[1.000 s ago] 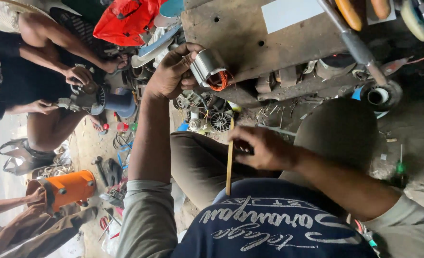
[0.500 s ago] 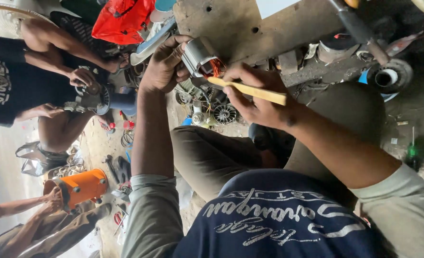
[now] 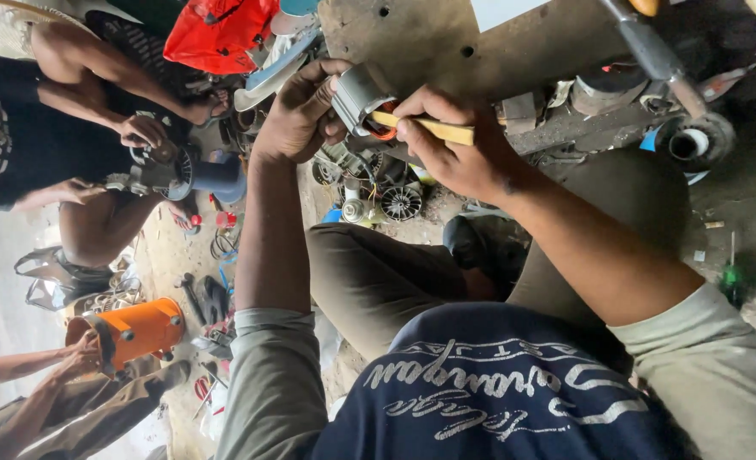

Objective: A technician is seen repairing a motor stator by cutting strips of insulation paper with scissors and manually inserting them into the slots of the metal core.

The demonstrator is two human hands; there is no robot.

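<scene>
The left hand (image 3: 297,111) is wrapped around a small grey motor stator (image 3: 359,94), fingers curled over its far side and thumb on the near side, so the metal body sits clamped in the grip with its open end turned toward the other hand. Orange-red copper windings (image 3: 384,132) show at that open end, just beyond the left thumb. The right hand (image 3: 459,153) is pinched shut on a flat yellowish wooden stick (image 3: 433,129) — fingertips on top, thumb beneath — and the stick's far tip lies against the windings at the stator's mouth, while its other end juts out past the knuckles. Both hands meet right in front of a worn, drilled wooden board (image 3: 446,43) that serves as a bench. Below the stator, between the person's knees, lie loose motor parts, among them a silvery finned rotor fan (image 3: 401,203). To the right of the bench sits a dark round casing with a white bore (image 3: 686,143). Off to the left, well apart, another person's hands (image 3: 144,132) rest on a dark motor assembly (image 3: 169,175), and lower down a third person's hand (image 3: 84,362) grips an orange cylindrical motor housing (image 3: 135,328); a red plastic bag (image 3: 220,34) hangs above.
</scene>
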